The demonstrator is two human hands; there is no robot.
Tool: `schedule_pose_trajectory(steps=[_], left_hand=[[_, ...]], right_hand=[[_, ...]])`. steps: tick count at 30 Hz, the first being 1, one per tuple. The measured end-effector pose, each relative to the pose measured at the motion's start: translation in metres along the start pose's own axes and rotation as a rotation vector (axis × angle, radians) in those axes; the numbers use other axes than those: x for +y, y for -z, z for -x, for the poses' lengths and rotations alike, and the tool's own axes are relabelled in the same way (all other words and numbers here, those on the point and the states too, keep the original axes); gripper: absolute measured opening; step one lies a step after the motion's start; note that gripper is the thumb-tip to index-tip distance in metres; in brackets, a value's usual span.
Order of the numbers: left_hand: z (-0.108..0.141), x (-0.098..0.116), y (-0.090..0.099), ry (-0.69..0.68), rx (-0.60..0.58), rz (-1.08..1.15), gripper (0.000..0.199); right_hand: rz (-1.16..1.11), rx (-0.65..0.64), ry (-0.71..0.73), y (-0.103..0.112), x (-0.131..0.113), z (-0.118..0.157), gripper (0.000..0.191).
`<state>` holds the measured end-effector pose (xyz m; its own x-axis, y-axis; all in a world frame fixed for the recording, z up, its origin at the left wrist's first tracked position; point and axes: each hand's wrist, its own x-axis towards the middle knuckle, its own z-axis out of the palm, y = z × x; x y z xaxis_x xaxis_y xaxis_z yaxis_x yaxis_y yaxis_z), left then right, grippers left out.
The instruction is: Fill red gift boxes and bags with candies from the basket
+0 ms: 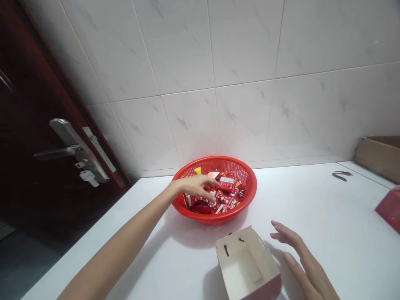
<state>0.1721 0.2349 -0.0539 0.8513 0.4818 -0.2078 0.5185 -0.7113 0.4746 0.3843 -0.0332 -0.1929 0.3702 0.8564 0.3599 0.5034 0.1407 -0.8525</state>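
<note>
My left hand [199,186] reaches over the rim of a red plastic basket [215,217], fingers apart just above the wrapped sweets [227,183] inside. Most of these packets are red and white; a yellow one [198,170] lies near the back. In front of the basket stands a small open box [240,266], white within and reddish outside. Dark cord ends show on its inner wall, and no contents are visible in it. To the right of this box, my right hand [301,254] is held open, apart from it, with nothing between thumb and fingers.
A white table [300,196] runs up to a tiled wall [187,121]. On its right lie a dark strip of cord [340,175], a brown cardboard box [376,156] and part of a red box [390,208]. At left is a dark door with a handle [58,153] and keys.
</note>
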Motion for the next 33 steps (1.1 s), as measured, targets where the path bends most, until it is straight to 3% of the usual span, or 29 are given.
schedule_pose_trajectory(steps=[4,8,14,19,24,27,30,33], left_hand=[[-0.041,0.008,-0.016,0.199,-0.19,-0.261,0.098],[-0.064,0.003,-0.021,0.239,-0.232,-0.351,0.08],[-0.071,-0.029,-0.01,0.135,-0.084,-0.273,0.045],[-0.063,-0.047,0.0,0.015,0.115,0.114,0.027],[-0.05,-0.04,0.005,-0.067,0.236,0.392,0.028],[-0.041,-0.032,0.003,-0.085,0.273,0.466,0.031],[-0.034,-0.025,0.0,-0.076,0.28,0.511,0.035],[-0.028,-0.016,-0.002,-0.124,0.31,0.538,0.035]], right_hand=[[-0.037,-0.028,-0.071,-0.004,0.002,-0.001,0.044],[-0.068,-0.043,-0.083,-0.003,0.005,0.0,0.044],[-0.069,-0.034,-0.116,-0.005,0.004,0.001,0.042],[-0.068,-0.048,-0.079,-0.006,0.005,-0.001,0.041],[-0.066,-0.067,-0.072,-0.006,0.01,-0.001,0.039],[-0.045,-0.059,0.004,-0.004,0.014,-0.009,0.038],[-0.014,-0.053,0.188,-0.001,0.008,-0.035,0.033],[-0.033,-0.004,0.303,-0.006,-0.019,-0.081,0.03]])
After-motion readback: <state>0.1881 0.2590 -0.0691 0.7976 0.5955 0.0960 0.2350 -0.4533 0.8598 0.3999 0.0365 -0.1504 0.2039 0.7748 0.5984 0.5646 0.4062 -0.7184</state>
